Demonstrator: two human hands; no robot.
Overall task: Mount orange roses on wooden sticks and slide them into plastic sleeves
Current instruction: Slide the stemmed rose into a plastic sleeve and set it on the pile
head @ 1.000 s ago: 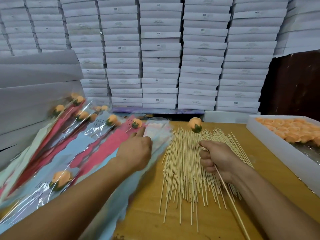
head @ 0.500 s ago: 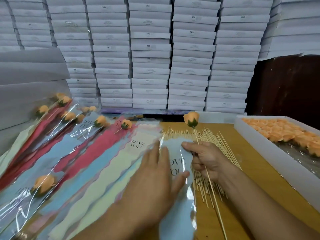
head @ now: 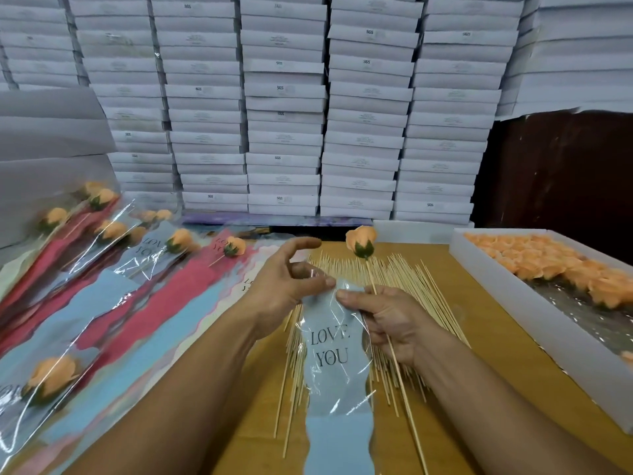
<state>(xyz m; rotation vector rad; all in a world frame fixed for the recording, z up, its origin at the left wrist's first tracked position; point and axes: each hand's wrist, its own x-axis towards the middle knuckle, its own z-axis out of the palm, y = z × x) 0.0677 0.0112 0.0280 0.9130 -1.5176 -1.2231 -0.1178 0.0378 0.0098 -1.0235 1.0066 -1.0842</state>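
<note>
The clear, crinkly plastic sleeve with a pale blue wavy card reading "LOVE YOU" [head: 334, 351] lies over the spread of thin wooden sticks [head: 407, 289] on the brown table [head: 479, 337]. The left hand [head: 286, 286] pinches its top edge between thumb and finger. The right hand [head: 390, 318] touches the same edge and grips a stick carrying a soft orange rose [head: 360, 240]. Half a second ago the left palm lay flat on the sleeve; now it is lifted, with its fingers curled.

Bare table [head: 479, 337] between sticks [head: 424, 296] and rose box [head: 534, 323], stacked boxes [head: 284, 108] behind
</note>
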